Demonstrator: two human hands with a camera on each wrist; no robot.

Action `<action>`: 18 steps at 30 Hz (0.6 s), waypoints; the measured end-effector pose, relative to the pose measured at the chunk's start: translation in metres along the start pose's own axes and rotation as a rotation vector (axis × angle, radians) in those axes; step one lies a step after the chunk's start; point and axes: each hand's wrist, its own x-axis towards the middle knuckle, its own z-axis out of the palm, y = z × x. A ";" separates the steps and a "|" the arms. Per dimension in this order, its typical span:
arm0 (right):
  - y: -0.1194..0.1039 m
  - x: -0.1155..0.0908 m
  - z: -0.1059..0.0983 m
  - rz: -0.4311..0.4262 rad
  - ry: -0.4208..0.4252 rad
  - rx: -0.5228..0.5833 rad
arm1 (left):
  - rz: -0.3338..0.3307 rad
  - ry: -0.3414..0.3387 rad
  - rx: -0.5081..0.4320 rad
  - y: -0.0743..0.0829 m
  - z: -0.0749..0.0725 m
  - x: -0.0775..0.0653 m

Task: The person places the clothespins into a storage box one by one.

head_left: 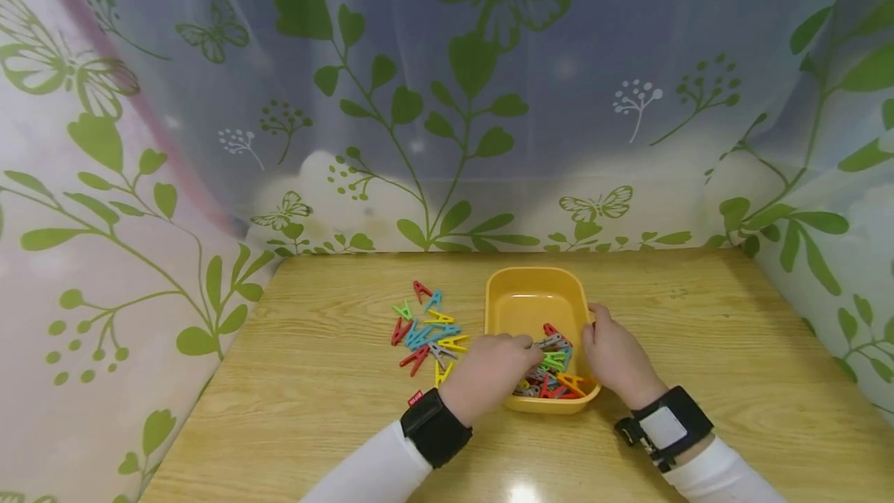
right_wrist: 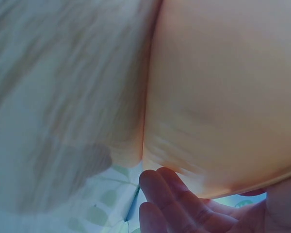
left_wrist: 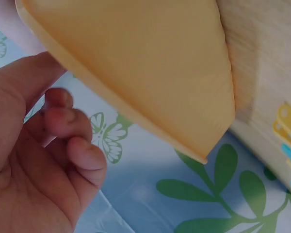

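A yellow plastic basin (head_left: 538, 278) stands on the wooden table, with a pile of colourful clothespins (head_left: 554, 362) in its near half. My left hand (head_left: 492, 375) reaches over the basin's left rim, fingertips right at the pile. In the left wrist view three fingers (left_wrist: 87, 156) of it are curled outside the basin wall, while thumb and index finger pass behind the rim; what they hold, if anything, I cannot tell. My right hand (head_left: 621, 355) grips the basin's right rim, thumb at the top edge. Its fingers (right_wrist: 172, 196) lie against the outer wall in the right wrist view.
Left of the basin, several loose clothespins (head_left: 422, 336) in red, blue, yellow, green and grey lie scattered on the wooden table (head_left: 293, 410). A curtain (head_left: 447, 138) printed with leaves and butterflies hangs along the table's back and sides.
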 end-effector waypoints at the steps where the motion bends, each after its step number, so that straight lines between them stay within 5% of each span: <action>1: 0.000 0.000 0.000 -0.002 0.001 0.000 | -0.004 -0.005 -0.011 0.000 0.001 -0.001; 11: 0.001 0.000 0.001 0.004 0.000 0.003 | -0.055 0.045 -0.176 -0.007 0.007 -0.013; 18: 0.002 0.000 0.002 0.000 0.001 0.004 | -0.222 0.158 -0.282 -0.026 0.005 -0.030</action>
